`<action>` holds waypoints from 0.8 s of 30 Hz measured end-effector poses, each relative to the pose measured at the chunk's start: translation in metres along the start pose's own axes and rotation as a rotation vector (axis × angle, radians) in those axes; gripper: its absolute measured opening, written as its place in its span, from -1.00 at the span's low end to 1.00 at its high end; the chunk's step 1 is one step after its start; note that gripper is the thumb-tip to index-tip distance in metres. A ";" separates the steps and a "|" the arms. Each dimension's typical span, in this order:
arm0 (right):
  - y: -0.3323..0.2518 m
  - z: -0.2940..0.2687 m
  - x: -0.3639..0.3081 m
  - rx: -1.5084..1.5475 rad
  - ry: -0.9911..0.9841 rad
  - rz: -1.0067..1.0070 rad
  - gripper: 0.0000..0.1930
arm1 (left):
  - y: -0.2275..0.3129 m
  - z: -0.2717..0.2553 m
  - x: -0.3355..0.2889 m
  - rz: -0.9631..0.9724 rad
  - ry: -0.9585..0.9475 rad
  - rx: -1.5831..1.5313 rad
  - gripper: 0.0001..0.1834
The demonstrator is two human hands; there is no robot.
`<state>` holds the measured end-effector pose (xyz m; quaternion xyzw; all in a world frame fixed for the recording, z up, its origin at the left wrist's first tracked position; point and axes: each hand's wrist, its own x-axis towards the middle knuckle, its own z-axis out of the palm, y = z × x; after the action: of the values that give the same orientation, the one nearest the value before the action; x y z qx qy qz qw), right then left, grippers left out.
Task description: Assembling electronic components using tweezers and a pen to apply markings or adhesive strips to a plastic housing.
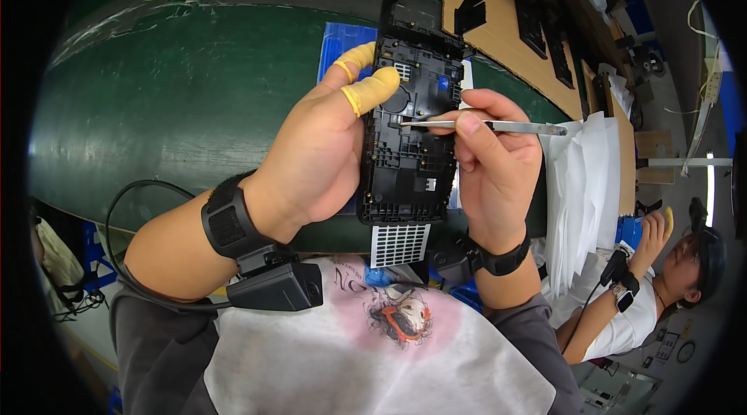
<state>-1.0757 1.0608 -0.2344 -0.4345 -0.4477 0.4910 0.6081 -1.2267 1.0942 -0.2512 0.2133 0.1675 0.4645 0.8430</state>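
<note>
Holding: left hand [311,154] grips black phone frame [408,142] upright by its edge.
Right hand [494,162]: fingers pinched on metal tweezers [490,126], tip touching frame.
Behind: green table [187,96].

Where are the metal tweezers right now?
In the head view, right of centre: the tweezers are pinched in the right hand, tips on the black plastic frame that the left hand holds.
</note>
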 end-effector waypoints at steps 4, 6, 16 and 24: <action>-0.001 -0.003 0.001 -0.017 -0.017 0.019 -0.73 | -0.001 0.000 0.000 0.010 0.006 -0.010 -0.63; -0.001 -0.002 0.001 -0.015 -0.016 0.021 -0.72 | 0.000 0.000 0.000 -0.002 -0.005 -0.029 -0.64; 0.000 -0.003 0.002 -0.024 -0.026 0.026 -0.73 | 0.001 0.002 0.002 0.026 0.014 -0.059 -0.66; 0.002 -0.003 0.003 -0.016 -0.041 0.011 -0.74 | 0.003 0.007 -0.002 0.018 0.046 0.004 -0.58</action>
<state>-1.0724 1.0636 -0.2363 -0.4317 -0.4616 0.4994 0.5926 -1.2269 1.0923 -0.2439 0.2056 0.1857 0.4765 0.8344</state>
